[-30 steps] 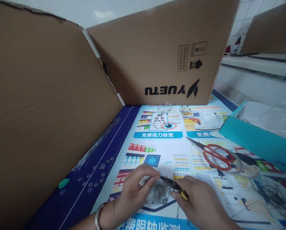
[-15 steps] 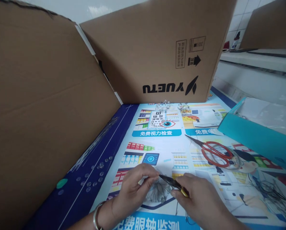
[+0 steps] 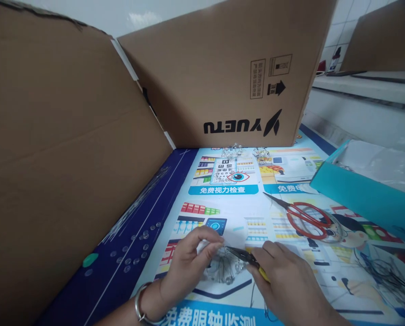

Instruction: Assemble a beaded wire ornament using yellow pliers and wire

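From my distant station, the right hand (image 3: 286, 276) grips the pliers (image 3: 246, 256), tips just beside the left hand (image 3: 190, 260); the latter forms a near-pinch, whether upon anything I cannot tell; the beaded wire cluster (image 3: 223, 270) shows between both, against the printed sheet (image 3: 234, 213).

Craft workspace: pliers (image 3: 246, 257), scissors (image 3: 309, 220)

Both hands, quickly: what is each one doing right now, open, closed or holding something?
Left hand: closed in a thumb-and-forefinger pinch; whether it holds anything cannot be told.
Right hand: closed around the yellow-handled pliers.
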`<state>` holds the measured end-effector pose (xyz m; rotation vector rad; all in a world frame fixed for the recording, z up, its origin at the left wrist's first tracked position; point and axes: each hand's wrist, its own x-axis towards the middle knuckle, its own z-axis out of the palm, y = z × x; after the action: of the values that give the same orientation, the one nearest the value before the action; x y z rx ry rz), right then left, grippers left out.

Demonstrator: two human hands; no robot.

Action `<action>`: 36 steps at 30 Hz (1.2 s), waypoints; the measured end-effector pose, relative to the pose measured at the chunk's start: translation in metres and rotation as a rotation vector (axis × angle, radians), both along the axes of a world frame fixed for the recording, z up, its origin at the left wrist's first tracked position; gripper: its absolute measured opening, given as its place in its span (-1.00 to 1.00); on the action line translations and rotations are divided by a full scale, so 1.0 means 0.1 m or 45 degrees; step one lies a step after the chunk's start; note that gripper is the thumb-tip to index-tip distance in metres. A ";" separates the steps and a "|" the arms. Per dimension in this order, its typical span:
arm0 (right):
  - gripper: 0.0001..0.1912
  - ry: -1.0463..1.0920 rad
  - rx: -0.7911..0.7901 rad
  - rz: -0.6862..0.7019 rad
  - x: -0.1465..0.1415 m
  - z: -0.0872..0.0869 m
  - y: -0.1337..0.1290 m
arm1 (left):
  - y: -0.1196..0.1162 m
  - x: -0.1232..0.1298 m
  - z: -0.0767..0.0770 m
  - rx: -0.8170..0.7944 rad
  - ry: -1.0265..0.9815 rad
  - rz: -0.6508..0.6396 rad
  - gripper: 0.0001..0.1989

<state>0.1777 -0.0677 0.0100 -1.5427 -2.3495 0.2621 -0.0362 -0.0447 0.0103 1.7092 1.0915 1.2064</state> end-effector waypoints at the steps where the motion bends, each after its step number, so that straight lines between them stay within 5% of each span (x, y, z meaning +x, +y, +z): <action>1: -0.79 0.014 0.041 0.011 0.01 -0.01 0.00 | 0.01 -0.01 0.00 -0.059 -0.031 0.045 -0.98; 6: -0.80 0.139 0.171 0.055 0.01 -0.05 0.03 | 0.06 -0.02 -0.03 -0.300 -0.265 0.155 -0.93; 16: -0.80 0.273 0.299 0.080 0.00 -0.12 0.05 | 0.09 0.01 -0.03 -0.454 -0.595 0.008 -0.88; 36: -0.78 -0.057 0.501 0.161 0.01 -0.06 0.06 | 0.03 0.00 0.00 -0.130 -0.264 -0.106 -0.97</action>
<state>0.1790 -0.0614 0.0036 -1.2265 -2.3565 -0.1992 -0.0366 -0.0415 0.0102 1.5007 0.9320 1.2236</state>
